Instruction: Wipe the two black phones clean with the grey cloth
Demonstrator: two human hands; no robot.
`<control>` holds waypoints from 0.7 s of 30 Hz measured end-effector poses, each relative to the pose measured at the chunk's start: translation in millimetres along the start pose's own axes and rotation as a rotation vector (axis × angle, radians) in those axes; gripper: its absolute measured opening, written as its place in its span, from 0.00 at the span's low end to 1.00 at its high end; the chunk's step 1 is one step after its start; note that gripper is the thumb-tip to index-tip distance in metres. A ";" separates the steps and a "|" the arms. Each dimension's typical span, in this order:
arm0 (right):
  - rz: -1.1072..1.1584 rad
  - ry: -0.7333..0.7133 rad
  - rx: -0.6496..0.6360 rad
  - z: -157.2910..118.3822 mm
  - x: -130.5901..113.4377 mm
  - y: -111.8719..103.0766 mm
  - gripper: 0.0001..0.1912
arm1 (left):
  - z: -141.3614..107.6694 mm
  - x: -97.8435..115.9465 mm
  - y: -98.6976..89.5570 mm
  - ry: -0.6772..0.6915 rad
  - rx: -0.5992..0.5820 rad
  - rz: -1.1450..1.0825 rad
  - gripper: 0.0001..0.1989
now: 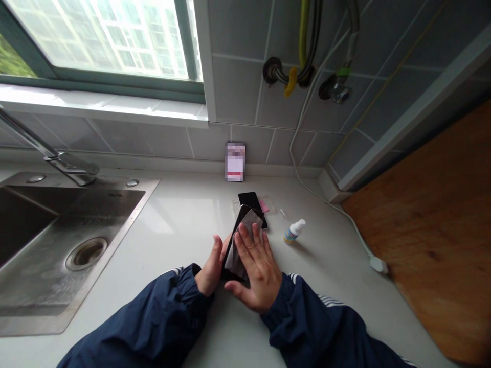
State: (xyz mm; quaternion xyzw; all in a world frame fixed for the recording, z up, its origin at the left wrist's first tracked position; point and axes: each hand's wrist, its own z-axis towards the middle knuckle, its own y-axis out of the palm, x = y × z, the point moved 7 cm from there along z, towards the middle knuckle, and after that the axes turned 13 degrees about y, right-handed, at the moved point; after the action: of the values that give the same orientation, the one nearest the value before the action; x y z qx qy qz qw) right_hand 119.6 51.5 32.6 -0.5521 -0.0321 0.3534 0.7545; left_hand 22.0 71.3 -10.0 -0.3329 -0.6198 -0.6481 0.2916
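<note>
Two navy sleeves (pixel 153 322) with white stripes reach in from the near edge of my view, creased like thin woven fabric. My left hand (pixel 209 270) comes in at the left side of a black smartphone (pixel 242 214), thumb raised; its fingers run behind the phone, so I can't tell how far they close. My right hand (pixel 261 271) lies open and flat, fingers spread forward and thumb out to the left, pressing one soft grey cloth (pixel 237 258) onto the phone's face. The phone is tilted, above the near-middle part of the glossy white countertop (pixel 184 214).

Just beyond lies a second smartphone (pixel 248 199), black and flat, partly covered by the first, with clear plastic (pixel 272 205) and one pink piece (pixel 264 205) beside it. To the right I have one small bottle (pixel 293 232), upright, with a white top and coloured label, and near it a small white strip (pixel 283 212).

A single brushed-metal sink (pixel 114 245) fills the countertop's left side, with one round drain (pixel 86 254) and a chrome faucet (pixel 71 167). A white cable (pixel 326 201) ends in a plug (pixel 379 265) by the right edge, against a wood-grain panel (pixel 429 240). One pixelated upright panel (pixel 235 162) stands at the back edge, before grey tiles (pixel 241 82) and a window (pixel 115 41).
</note>
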 end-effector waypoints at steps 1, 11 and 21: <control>-0.008 -0.047 -0.036 -1.4 -4.4 1.6 0.48 | -1.1 -3.0 -2.7 -0.033 0.019 -0.007 0.41; -0.058 -0.171 -0.112 17.2 -6.9 6.8 0.47 | 1.7 -5.3 -10.6 -0.016 0.069 -0.096 0.31; 0.018 -0.026 -0.117 64.3 4.2 9.8 0.42 | 11.3 -0.5 -22.5 0.072 0.217 -0.040 0.27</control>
State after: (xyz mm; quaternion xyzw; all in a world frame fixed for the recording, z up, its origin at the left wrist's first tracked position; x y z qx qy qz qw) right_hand 89.7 107.4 47.7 -0.5910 -0.0575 0.3649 0.7171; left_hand 5.2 83.9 -24.0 -0.2633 -0.6819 -0.5945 0.3351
